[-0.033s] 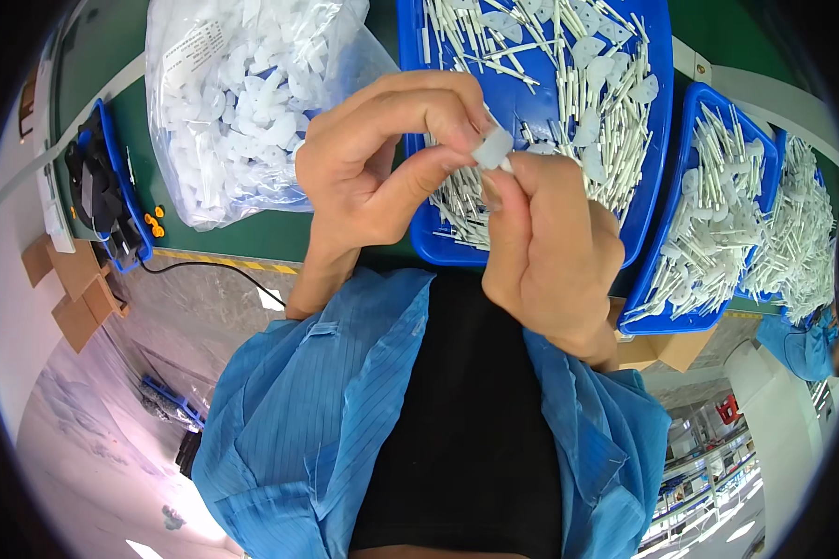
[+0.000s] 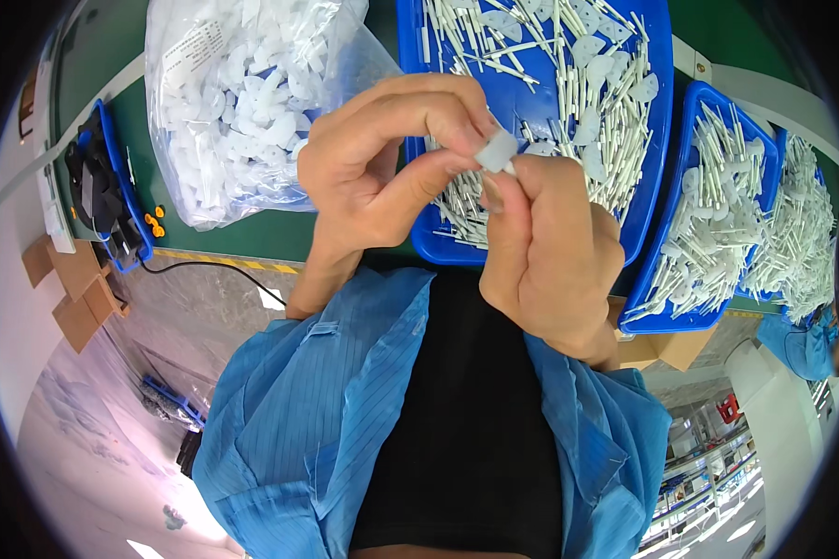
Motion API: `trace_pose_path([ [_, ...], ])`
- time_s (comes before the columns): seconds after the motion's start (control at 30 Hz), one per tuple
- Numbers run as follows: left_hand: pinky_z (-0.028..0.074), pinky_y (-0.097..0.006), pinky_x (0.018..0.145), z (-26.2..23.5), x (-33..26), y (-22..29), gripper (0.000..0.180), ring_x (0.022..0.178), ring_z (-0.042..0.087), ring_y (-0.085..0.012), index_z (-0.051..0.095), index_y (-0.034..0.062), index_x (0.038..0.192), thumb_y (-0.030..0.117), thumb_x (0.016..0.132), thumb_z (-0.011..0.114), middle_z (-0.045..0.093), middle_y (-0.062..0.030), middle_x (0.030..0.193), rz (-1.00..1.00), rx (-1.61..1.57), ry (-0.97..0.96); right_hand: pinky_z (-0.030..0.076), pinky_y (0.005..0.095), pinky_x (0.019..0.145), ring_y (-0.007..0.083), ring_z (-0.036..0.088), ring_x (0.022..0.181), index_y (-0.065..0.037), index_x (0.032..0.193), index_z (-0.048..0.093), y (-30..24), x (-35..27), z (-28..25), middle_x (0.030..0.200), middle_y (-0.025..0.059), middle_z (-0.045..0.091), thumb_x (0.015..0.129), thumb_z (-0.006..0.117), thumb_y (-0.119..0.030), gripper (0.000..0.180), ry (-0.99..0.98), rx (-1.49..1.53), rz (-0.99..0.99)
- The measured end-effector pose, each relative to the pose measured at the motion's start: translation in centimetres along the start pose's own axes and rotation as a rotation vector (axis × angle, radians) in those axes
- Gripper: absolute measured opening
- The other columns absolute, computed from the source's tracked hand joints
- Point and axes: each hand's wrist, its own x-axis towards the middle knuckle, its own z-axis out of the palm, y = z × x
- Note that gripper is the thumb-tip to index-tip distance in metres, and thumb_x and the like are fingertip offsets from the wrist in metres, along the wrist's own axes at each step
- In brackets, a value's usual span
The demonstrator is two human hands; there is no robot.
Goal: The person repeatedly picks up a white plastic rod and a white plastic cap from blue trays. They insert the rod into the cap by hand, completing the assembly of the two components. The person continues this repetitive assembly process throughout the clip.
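In front of my chest, over the near edge of a blue tray (image 2: 421,244), both hands meet at one small part. My left hand (image 2: 368,154) pinches a small translucent white plastic piece (image 2: 498,149) between thumb and forefinger. Close against it, my right hand (image 2: 557,247) is closed in a pinch on a thin white stick (image 2: 509,169). Only the stick's tip shows; my fingers cover the rest. White sticks (image 2: 622,140) and translucent rounded flaps (image 2: 645,89) fill much of the tray behind my hands.
A clear plastic bag (image 2: 252,121) of loose white pieces stands at the left. Two more blue trays (image 2: 694,322) of sticks are on the right. Far left are a blue bin (image 2: 112,158) of black parts and small orange pieces (image 2: 156,222). Another person's blue sleeve (image 2: 797,345) shows far right.
The plastic piece has shifted slightly to the right and turned a little between my fingertips. My left hand has edged right with it; my right hand stays nearly still.
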Motion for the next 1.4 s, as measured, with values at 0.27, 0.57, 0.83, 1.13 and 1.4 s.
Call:
trace_pose_path([
  [0.27, 0.06, -0.042, 0.083, 1.1, -0.6, 0.2, 0.033, 0.096, 0.07, -0.0354, 0.053, -0.0037, 0.119, -0.002, 0.088, 0.066, 0.063, -0.0288, 0.11, -0.003, 0.021, 0.015, 0.045, 0.0344, 0.055, 0.0264, 0.057, 0.065, -0.001, 0.098, 0.063, 2.5, 0.3, 1.0, 0.08, 0.0113, 0.06, 0.081, 0.069, -0.001, 0.018, 0.079, 0.231, -0.082],
  [0.57, 0.063, -0.039, 0.076, -1.9, 1.4, 0.6, 0.052, 0.09, 0.071, -0.0358, 0.064, -0.005, 0.099, 0.02, 0.063, 0.091, 0.063, -0.0246, 0.108, 0.297, 0.378, -0.189, 0.039, 0.0302, 0.061, 0.0212, 0.049, 0.071, -0.003, 0.092, 0.071, 2.5, 0.1, 1.0, 0.082, 0.0061, 0.053, 0.072, 0.076, -0.002, 0.021, 0.138, 0.151, -0.11],
  [0.83, 0.063, -0.043, 0.082, -0.7, 0.5, 0.9, 0.047, 0.093, 0.071, -0.036, 0.061, -0.0054, 0.097, -0.001, 0.059, 0.09, 0.06, -0.0218, 0.112, 0.043, 0.236, -0.074, 0.034, 0.032, 0.057, 0.0204, 0.043, 0.064, -0.005, 0.095, 0.073, 2.8, -0.3, 1.0, 0.072, 0.0043, 0.046, 0.07, 0.075, -0.004, 0.025, 0.121, 0.132, -0.041],
  [1.13, 0.064, -0.043, 0.079, -1.6, 0.4, 0.6, 0.048, 0.09, 0.072, -0.0351, 0.063, -0.0079, 0.101, 0.001, 0.062, 0.089, 0.061, -0.0247, 0.113, 0.33, 0.47, -0.091, 0.033, 0.033, 0.056, 0.0222, 0.043, 0.061, -0.003, 0.093, 0.071, 3.1, 0.3, 1.2, 0.071, 0.0061, 0.049, 0.072, 0.071, -0.004, 0.022, 0.089, 0.178, -0.107],
  [1.4, 0.063, -0.041, 0.08, -0.9, 1.0, 1.7, 0.045, 0.094, 0.071, -0.0381, 0.064, -0.0114, 0.103, 0.001, 0.066, 0.086, 0.056, -0.0299, 0.126, -0.037, 0.285, -0.1, 0.034, 0.0343, 0.057, 0.023, 0.044, 0.062, -0.003, 0.093, 0.07, 3.1, 0.3, 1.2, 0.072, 0.0064, 0.05, 0.071, 0.071, -0.002, 0.022, 0.09, 0.187, -0.074],
])
